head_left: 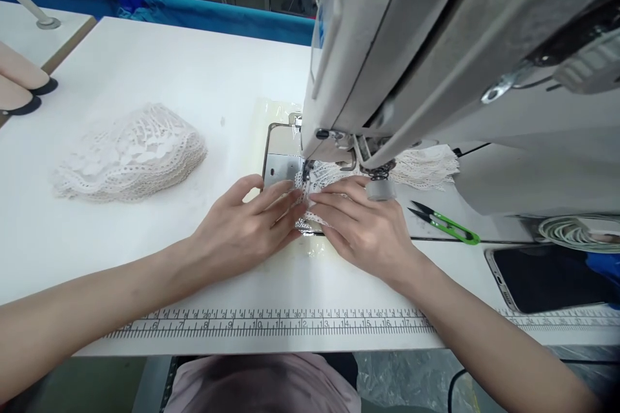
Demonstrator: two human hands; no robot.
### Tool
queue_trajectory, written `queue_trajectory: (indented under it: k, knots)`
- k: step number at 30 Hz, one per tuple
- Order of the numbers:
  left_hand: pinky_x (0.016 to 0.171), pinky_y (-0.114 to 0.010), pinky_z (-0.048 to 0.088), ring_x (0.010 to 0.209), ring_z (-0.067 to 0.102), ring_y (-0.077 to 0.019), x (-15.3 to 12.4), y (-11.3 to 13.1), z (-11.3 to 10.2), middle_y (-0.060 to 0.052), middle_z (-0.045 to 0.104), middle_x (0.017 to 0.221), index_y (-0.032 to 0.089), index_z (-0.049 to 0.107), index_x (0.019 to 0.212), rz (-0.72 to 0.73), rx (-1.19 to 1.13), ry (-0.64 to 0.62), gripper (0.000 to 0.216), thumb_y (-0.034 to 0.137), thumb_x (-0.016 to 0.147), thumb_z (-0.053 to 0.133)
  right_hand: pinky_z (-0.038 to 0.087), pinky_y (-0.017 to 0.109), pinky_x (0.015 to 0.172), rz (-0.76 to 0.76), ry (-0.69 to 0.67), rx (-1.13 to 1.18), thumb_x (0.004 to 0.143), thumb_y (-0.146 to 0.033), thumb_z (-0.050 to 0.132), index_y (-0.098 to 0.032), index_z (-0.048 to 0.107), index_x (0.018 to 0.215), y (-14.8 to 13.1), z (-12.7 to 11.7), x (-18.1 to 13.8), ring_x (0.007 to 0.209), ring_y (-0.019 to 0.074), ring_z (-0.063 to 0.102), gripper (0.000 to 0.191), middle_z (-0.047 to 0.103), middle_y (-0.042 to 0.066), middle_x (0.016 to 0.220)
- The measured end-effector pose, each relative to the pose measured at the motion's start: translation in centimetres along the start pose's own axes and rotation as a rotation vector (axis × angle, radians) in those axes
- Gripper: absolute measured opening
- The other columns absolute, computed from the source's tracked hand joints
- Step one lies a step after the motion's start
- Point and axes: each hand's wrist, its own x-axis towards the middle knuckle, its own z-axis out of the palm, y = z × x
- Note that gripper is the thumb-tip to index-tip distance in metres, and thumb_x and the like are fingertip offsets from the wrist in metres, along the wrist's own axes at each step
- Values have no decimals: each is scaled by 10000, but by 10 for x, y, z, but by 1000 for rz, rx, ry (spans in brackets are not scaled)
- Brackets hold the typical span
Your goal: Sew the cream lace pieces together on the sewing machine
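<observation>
My left hand (pixel 247 222) lies flat on the white table, fingers stretched toward the needle area and pressing a white lace piece (pixel 320 177). My right hand (pixel 361 222) rests opposite it, fingers extended flat on the same lace, just in front of the presser foot (pixel 307 171) of the grey sewing machine (pixel 436 58). The lace runs under the machine head and fans out behind it at the right. Both hands hold the lace down on the metal needle plate (pixel 281 164).
A pile of white lace pieces (pixel 130 151) lies at the left. Green-handled thread snips (pixel 445 224) lie right of my right hand, a phone (pixel 542 277) beyond. A printed ruler (pixel 271 322) runs along the front edge. A blue bin (pixel 194 10) stands behind the table.
</observation>
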Motion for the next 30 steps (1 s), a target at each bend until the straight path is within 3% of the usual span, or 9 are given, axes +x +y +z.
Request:
queue_trajectory:
  k: [18,30]
  knots:
    - [856,-380,419,1068,652,-191,7,-6,9,-53,733,1132,156,647,1161,-74,-23,3,262,313,985,534,475,334,853,53,6,-84,937,-118,513,-183,729,1029,6,10,2,892,176,641,243,769,33,920]
    - [835,-379,387,1001,652,-182,6,-2,3,-13,750,1069,169,692,1019,-52,1,48,181,283,969,560,448,365,927,23,37,-101,959,-282,545,-162,716,1047,2,8,0,910,181,650,227,755,13,1043]
